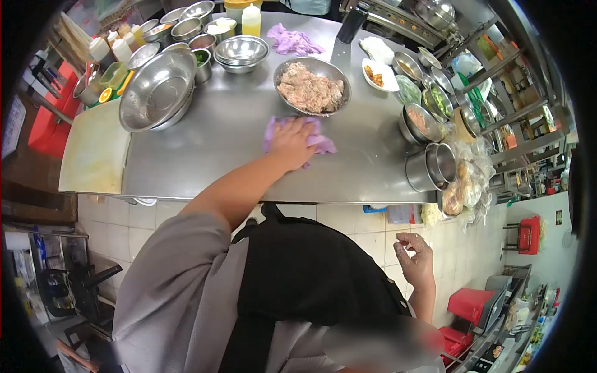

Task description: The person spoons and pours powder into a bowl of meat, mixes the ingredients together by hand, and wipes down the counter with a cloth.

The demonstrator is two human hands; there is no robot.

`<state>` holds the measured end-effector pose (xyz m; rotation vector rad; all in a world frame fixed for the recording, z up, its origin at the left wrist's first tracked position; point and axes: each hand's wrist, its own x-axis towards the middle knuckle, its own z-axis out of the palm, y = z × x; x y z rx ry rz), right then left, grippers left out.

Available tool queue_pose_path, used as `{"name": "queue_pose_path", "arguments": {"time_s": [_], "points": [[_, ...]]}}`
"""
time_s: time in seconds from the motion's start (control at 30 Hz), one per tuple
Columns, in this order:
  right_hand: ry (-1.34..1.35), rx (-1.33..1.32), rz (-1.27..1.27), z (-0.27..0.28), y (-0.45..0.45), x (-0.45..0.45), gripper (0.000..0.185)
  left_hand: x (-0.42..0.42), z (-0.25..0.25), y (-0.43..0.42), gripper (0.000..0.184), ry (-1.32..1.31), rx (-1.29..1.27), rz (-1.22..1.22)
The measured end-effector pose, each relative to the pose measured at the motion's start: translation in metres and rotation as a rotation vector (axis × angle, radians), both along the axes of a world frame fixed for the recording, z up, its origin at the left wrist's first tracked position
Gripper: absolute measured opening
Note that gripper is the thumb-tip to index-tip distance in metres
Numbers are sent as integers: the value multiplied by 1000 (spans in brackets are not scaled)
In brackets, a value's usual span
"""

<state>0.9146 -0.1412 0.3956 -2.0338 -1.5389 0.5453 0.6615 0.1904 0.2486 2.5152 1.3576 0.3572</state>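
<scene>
My left hand (291, 144) presses a purple cloth (323, 144) onto the steel table, just below a metal bowl (278, 93) of pale pink minced meat (309, 86). Cloth edges stick out on both sides of the fingers. Off the table's front edge, at my right side, my right hand (415, 258) is raised with its fingers loosely curled and a gap between them and the thumb. Pale bits cling to its fingers, and it holds nothing that I can see.
Steel bowls (158, 90) and a cutting board (93, 149) stand on the left. A second purple cloth (293, 40) and a black bottle (352, 23) lie farther back. Pots (423, 169), plastic bags (469, 180) and a white dish (380, 76) line the right.
</scene>
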Motion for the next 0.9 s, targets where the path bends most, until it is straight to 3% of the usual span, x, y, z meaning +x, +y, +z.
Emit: {"name": "queue_pose_path", "arguments": {"time_s": [0.2,0.33,0.43,0.57,0.7,0.9], "points": [[11,24,6,-4,-3,3,19,-108,3,76,64,64,1,381],[18,-2,11,-2,-4,4,21,-152,1,105,63,6,9,785],[-42,-9,2,-1,-6,4,22,-152,-12,99,64,52,151,722],[-58,23,-64,6,-18,2,23,-100,-17,35,61,84,256,145],[-36,29,-118,6,-33,0,23,0,-18,-3,55,-72,125,-162],[25,22,-204,10,-64,1,21,141,-9,18,57,-172,-82,-75]]}}
